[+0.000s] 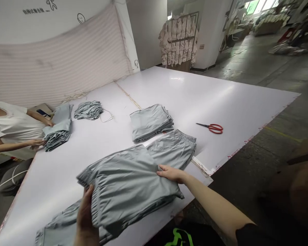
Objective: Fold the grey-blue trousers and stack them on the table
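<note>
Grey-green trousers with a gathered elastic waist (128, 184) are held up between my two hands, above the white table. My left hand (86, 212) grips the waist end at the lower left, with its fingers partly hidden behind the cloth. On the right, my right hand (170, 173) pinches the edge of the same trousers. Beneath and beyond them lies another grey garment (173, 148), its elastic waist to the right. More grey cloth (64, 222) spreads on the table at the lower left. A folded grey stack (151, 121) sits just behind.
Red-handled scissors (215, 128) lie on the white table (236, 102) to the right. A bundle of grey cloth (88, 110) sits farther back. At the left edge, a person (12, 126) handles a grey folded pile (58, 133). A loaded rack (179, 41) stands behind the table.
</note>
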`<action>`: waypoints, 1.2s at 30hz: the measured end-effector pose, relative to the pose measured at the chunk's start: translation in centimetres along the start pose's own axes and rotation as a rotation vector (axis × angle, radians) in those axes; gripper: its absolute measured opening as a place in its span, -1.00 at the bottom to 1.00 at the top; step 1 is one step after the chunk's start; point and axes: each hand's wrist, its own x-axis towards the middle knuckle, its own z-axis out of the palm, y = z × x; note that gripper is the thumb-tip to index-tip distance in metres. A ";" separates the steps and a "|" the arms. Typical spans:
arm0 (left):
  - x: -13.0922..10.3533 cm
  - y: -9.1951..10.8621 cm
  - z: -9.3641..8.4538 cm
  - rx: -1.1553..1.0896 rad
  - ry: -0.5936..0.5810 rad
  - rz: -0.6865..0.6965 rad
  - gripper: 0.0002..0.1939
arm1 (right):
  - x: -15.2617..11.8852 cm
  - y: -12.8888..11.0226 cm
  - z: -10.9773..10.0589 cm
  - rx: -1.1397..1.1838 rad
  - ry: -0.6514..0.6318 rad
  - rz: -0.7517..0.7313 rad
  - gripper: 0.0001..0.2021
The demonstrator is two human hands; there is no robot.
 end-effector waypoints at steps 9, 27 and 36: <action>6.9 -6.6 -4.4 0.429 0.135 -0.163 -0.49 | 2.4 4.4 -1.6 -0.453 0.179 0.073 -0.37; 6.2 -5.3 -2.0 0.415 0.095 -0.177 -0.23 | 5.2 2.7 3.3 -0.728 0.136 -0.337 -0.34; 3.5 -9.2 5.7 0.380 -0.122 -0.132 -0.36 | 11.9 0.4 8.1 -0.013 0.118 -0.257 -0.39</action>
